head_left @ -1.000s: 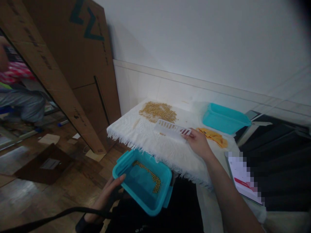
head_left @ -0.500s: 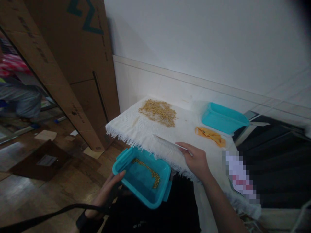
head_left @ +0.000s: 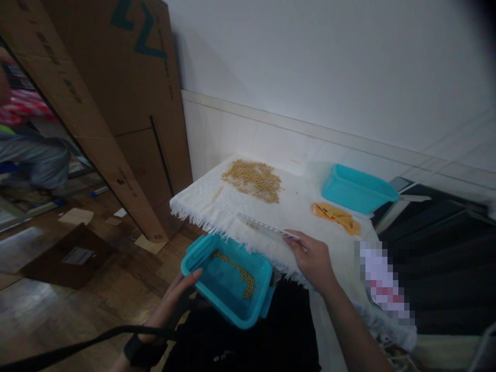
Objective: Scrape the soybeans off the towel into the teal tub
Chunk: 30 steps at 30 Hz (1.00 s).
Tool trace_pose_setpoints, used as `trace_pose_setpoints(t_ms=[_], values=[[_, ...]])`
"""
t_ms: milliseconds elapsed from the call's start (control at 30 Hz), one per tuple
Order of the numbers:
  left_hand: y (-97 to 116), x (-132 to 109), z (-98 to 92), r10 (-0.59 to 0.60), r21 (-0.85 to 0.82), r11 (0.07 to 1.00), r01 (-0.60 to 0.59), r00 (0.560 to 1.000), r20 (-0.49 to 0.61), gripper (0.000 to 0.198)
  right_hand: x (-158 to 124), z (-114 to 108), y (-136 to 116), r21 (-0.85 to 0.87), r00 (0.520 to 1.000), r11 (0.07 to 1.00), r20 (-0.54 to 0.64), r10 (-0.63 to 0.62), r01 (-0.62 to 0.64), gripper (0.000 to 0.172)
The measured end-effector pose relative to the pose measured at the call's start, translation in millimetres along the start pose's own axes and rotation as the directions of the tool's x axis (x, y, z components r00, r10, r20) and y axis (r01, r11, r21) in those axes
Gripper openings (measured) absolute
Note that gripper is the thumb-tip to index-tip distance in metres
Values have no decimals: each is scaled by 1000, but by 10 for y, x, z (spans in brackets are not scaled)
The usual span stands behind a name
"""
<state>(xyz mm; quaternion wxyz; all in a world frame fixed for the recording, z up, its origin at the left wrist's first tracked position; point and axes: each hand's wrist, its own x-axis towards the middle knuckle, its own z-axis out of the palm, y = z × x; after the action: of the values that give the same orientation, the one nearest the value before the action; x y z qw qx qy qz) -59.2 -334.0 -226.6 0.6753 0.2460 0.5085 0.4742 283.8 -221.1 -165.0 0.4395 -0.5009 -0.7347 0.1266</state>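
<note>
My left hand (head_left: 176,299) grips the near left rim of a teal plastic box (head_left: 228,280), held below the table's front edge. A curved row of yellow beans (head_left: 238,271) lies along the box's bottom. My right hand (head_left: 312,258) is closed on the end of a white slotted scraper (head_left: 265,226), which lies almost edge-on over the fringed white cloth (head_left: 217,206) near the table's front edge. A few beans sit on the cloth by the scraper. A heap of the same beans (head_left: 253,180) lies farther back on the cloth.
A second teal box (head_left: 358,188) stands at the back right, with an orange wrapper (head_left: 336,217) in front of it. A white paper (head_left: 382,284) lies at the right. Tall cardboard sheets (head_left: 116,93) lean against the wall on the left. Another person (head_left: 27,144) is at far left.
My right hand drew the scraper from the middle of the cloth toward the front edge and tipped it nearly edge-on. The left hand kept the teal box under the edge.
</note>
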Motion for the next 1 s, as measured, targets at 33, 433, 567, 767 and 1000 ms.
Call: trace_pose_setpoints(t_ms=[33, 433, 567, 767, 1000], values=[[1, 2, 2, 1, -3, 1000, -1, 1000, 0, 87, -8, -2, -17, 1, 1000, 1000, 5, 4, -4, 27], [47, 59, 74, -45, -13, 999, 44, 998, -40, 110, -105, -17, -81, -58, 999, 998, 37, -36, 39, 32], [33, 70, 47, -41, -7, 999, 40, 998, -57, 104, -209, -9, -140, -38, 995, 996, 60, -80, 83, 35], [-1, 73, 9, -23, 8, 1000, 23, 1000, -19, 98, -364, -64, -253, -37, 990, 996, 117, -77, 82, 37], [35, 45, 57, -25, -5, 1000, 25, 1000, -17, 95, -379, -163, -350, -8, 988, 1000, 155, -23, 25, 31]])
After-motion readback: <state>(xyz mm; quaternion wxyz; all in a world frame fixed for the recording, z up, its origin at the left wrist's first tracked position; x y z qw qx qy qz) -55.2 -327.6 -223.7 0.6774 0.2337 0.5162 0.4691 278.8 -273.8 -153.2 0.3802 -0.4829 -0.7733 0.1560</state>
